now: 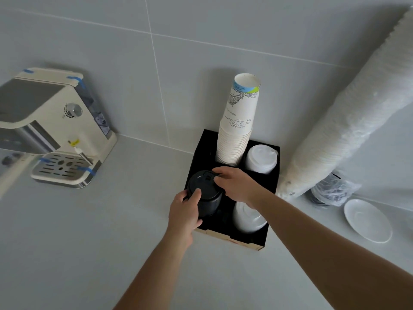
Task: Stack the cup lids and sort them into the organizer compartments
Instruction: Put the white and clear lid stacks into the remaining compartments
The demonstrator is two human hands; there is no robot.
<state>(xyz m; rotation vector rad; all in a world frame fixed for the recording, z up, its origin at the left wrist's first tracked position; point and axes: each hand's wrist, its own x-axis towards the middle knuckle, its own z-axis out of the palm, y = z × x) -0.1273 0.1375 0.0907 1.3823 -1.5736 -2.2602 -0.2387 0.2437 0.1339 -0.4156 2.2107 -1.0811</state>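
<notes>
Grey tiled walls are meeting a pale counter (111,220), with a coffee machine (51,128) sitting at left. Mid-frame, both hands, left (184,214) and right (237,184), are gripping black lids (204,191) in the organizer (250,239).

There was one black organizer (271,180) with four compartments. Two stacks of white lids (261,159) stood in it, one stack of black lids (204,193), and one stack of paper cups (240,121). One coffee machine (51,128), one white saucer (367,220), one long wrapped sleeve of lids (348,113) and two hands (184,214) were there.
</notes>
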